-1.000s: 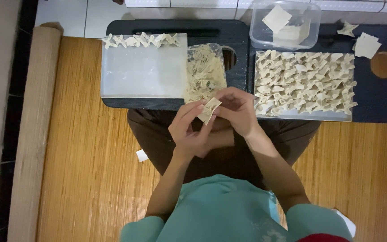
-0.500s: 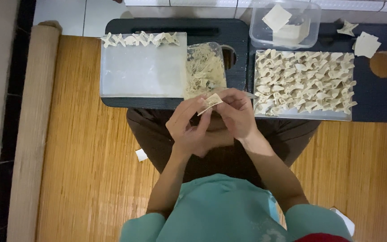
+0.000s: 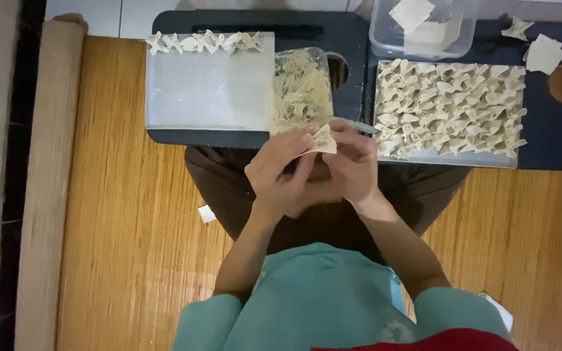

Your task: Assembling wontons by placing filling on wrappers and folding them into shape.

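Nearest to us, below the dark low table [image 3: 352,39], are our teal sleeves and our lap, over a woven bamboo mat [image 3: 131,247]. A small white scrap [image 3: 207,214] lies on the mat, just short of the table's near edge and to its left side.

Just short of that near edge, at its middle, our two hands meet. Our left hand [image 3: 280,175] and our right hand [image 3: 354,168] touch each other, and between their fingertips we hold a folded dumpling wrapper [image 3: 323,139], a pale triangle standing up above the knuckles. The fingers of both hands are curled in and pinched on the wrapper's lower edges; the thumbs are hidden, so we cannot tell how they press.

On the table, straight beyond our hands, sits a clear tub of pale minced filling [image 3: 300,91]. To the left of it on the table lies a frosted tray [image 3: 209,84], mostly bare, with one row of folded dumplings [image 3: 204,43] along its far edge. On the table's right part, a second tray packed with folded dumplings [image 3: 450,107] lies close to our right hand.

At the table's far edge a clear box of square wrappers [image 3: 424,26] stands, and further right lie a lone dumpling [image 3: 517,28] and a few loose wrappers [image 3: 545,53].
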